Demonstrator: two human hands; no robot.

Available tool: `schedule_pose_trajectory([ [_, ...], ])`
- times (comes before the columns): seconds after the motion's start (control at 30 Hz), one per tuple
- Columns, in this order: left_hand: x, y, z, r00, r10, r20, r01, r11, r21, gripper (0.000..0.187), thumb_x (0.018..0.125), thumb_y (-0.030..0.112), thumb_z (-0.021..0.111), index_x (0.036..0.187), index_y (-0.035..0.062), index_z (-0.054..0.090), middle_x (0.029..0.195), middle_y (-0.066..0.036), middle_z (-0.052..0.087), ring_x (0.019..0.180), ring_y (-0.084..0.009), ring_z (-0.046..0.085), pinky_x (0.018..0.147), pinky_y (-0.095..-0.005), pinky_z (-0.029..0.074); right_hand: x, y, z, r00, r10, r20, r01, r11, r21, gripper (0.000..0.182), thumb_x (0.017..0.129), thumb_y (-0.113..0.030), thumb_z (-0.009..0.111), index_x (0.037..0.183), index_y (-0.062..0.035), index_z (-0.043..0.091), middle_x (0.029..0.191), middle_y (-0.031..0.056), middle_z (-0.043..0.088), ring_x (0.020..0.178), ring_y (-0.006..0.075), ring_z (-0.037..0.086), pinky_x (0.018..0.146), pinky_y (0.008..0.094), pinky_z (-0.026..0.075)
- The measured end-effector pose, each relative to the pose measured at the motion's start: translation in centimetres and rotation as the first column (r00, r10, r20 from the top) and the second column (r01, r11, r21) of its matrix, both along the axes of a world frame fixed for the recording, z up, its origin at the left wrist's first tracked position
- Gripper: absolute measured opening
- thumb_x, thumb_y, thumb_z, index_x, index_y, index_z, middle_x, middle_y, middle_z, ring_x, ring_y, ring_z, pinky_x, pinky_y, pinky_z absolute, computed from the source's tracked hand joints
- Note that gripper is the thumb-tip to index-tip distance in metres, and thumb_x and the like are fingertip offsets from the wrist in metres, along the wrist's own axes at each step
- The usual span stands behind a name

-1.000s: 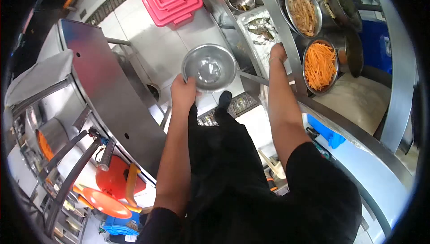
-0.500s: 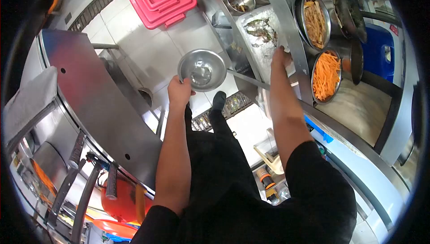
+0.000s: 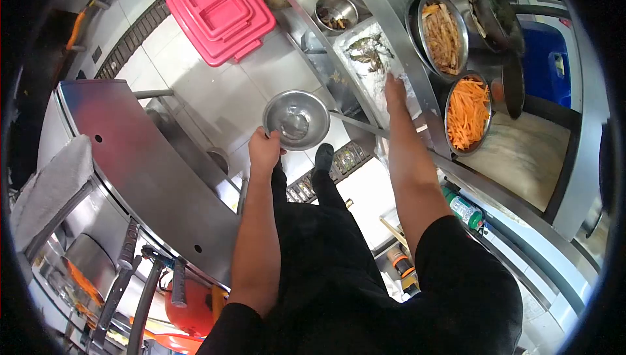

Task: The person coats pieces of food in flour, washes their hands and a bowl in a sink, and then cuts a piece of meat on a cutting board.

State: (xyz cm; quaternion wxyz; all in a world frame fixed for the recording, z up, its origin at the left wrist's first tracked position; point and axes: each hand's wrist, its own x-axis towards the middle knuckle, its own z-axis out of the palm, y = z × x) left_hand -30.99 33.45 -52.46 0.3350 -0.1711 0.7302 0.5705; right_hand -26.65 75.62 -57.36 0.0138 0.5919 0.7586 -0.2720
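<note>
My left hand (image 3: pixel 265 149) grips a round steel bowl (image 3: pixel 317 119) by its near rim, thumb over the edge. The bowl is held above the floor; a shiny patch shows at its bottom. My right hand (image 3: pixel 396 94) reaches into a shallow tray (image 3: pixel 355 81) of white powder on the counter shelf. Its fingertips point down at the powder, and the back of the hand hides most of the fingers. Just beyond them lie dark, powder-dusted leafy pieces (image 3: pixel 370 54).
A small steel pot (image 3: pixel 336 13) stands behind the tray. Bowls of orange shreds (image 3: pixel 467 114) and pale brown strips (image 3: pixel 443 37) sit right. A pink lidded bin (image 3: pixel 222 13) is on the floor. A steel cabinet (image 3: pixel 150 172) with a cloth (image 3: pixel 55 176) stands left.
The whole view has shifted slightly. The leafy pieces look more bunched and whiter, lying farther from my right fingers. My left hand keeps its hold on the bowl.
</note>
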Motion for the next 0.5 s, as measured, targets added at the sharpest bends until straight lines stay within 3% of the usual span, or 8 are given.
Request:
schedule_pose_trajectory([
  [0.1, -0.5, 0.0, 0.2, 1.0, -0.002, -0.023, 0.003, 1.0, 0.02, 0.024, 0.093, 0.015, 0.059, 0.097, -0.0087, 0.06, 0.073, -0.016, 0.069, 0.053, -0.0223, 0.069, 0.048, -0.0331, 0.057, 2.0, 0.1, -3.0, 0.967, 0.256, -0.021, -0.252, 0.962, 0.107, 0.072, 0.086, -0.046, 0.068, 0.132, 0.0082, 0.056, 0.129, 0.0311, 0.062, 0.122, 0.0444, 0.059, 0.106, 0.0434, 0.045],
  [0.13, -0.8, -0.1, 0.1, 0.999, -0.02, -0.03, 0.02, 1.0, 0.005, 0.024, 0.093, 0.014, 0.059, 0.097, -0.0088, 0.06, 0.073, -0.016, 0.069, 0.054, -0.0224, 0.07, 0.048, -0.0328, 0.057, 1.0, -1.5, 0.8, 0.965, 0.246, 0.092, -0.253, 0.965, 0.073, 0.072, 0.082, -0.037, 0.072, 0.137, 0.0062, 0.053, 0.135, 0.03, 0.059, 0.126, 0.0424, 0.057, 0.107, 0.0416, 0.045],
  [0.23, -1.0, -0.5, 0.0, 0.998, -0.055, -0.032, 0.054, 0.998, -0.032, 0.024, 0.093, 0.014, 0.059, 0.097, -0.009, 0.06, 0.074, -0.016, 0.069, 0.053, -0.0228, 0.069, 0.048, -0.0325, 0.057, 0.6, -1.0, 1.8, 0.964, 0.135, 0.23, -0.174, 0.972, 0.156, 0.067, 0.083, -0.031, 0.071, 0.136, 0.0054, 0.054, 0.137, 0.028, 0.058, 0.13, 0.0415, 0.054, 0.108, 0.041, 0.045],
  [0.33, -1.2, -0.9, 0.6, 0.999, -0.029, -0.04, 0.028, 0.999, -0.021, 0.024, 0.093, 0.015, 0.06, 0.096, -0.0087, 0.06, 0.074, -0.016, 0.069, 0.053, -0.0229, 0.069, 0.048, -0.0334, 0.057, 3.1, 3.2, -3.1, 0.769, 0.253, 0.587, -0.406, 0.903, 0.143, 0.059, 0.086, -0.028, 0.065, 0.138, -0.0002, 0.055, 0.139, 0.0249, 0.057, 0.13, 0.039, 0.055, 0.107, 0.0445, 0.047],
  [0.4, -1.1, -0.7, 0.8, 0.999, -0.016, -0.034, 0.016, 1.0, -0.007, 0.024, 0.093, 0.016, 0.06, 0.096, -0.0085, 0.06, 0.074, -0.016, 0.069, 0.052, -0.0228, 0.069, 0.048, -0.0339, 0.056, 3.6, 2.9, -2.7, 0.726, 0.274, 0.631, -0.483, 0.856, 0.183, 0.056, 0.088, -0.028, 0.062, 0.138, -0.0049, 0.055, 0.141, 0.0229, 0.057, 0.13, 0.0376, 0.056, 0.106, 0.0469, 0.047],
  [0.47, -1.0, -0.6, 0.7, 1.0, -0.023, -0.021, 0.023, 1.0, -0.014, 0.025, 0.093, 0.016, 0.06, 0.096, -0.0084, 0.06, 0.074, -0.016, 0.069, 0.052, -0.0224, 0.069, 0.048, -0.0341, 0.056, 2.5, -1.9, 1.7, 0.819, 0.293, 0.493, -0.479, 0.822, 0.307, 0.053, 0.09, -0.029, 0.06, 0.139, -0.0104, 0.055, 0.141, 0.0209, 0.057, 0.128, 0.0366, 0.057, 0.106, 0.0496, 0.047],
  [0.5, -1.0, -0.5, 0.9, 0.999, -0.042, -0.024, 0.041, 0.999, -0.028, 0.025, 0.093, 0.017, 0.06, 0.095, -0.0083, 0.059, 0.073, -0.016, 0.069, 0.052, -0.0225, 0.069, 0.048, -0.034, 0.055, 1.8, -3.2, 3.4, 0.831, 0.28, 0.481, -0.43, 0.871, 0.237, 0.05, 0.091, -0.026, 0.058, 0.138, -0.0103, 0.056, 0.14, 0.0193, 0.058, 0.128, 0.0359, 0.058, 0.106, 0.0487, 0.046],
])
